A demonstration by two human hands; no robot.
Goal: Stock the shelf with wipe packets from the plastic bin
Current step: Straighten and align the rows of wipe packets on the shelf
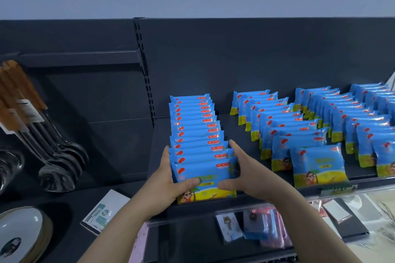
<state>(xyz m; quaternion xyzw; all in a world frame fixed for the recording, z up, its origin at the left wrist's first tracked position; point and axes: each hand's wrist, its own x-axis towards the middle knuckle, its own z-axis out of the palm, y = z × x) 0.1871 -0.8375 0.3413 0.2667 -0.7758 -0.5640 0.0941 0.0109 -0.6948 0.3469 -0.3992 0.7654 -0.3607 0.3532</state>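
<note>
Danger of buckling the leftmost row of wipe packets, gripped at its front between curled left hand and right hand, if squeezed unevenly.

bare shelf strip free between left packet row and middle row

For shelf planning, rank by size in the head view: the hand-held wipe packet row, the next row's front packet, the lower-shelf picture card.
Largest: hand-held wipe packet row
Then: next row's front packet
Smallest, though nearer: lower-shelf picture card
</note>
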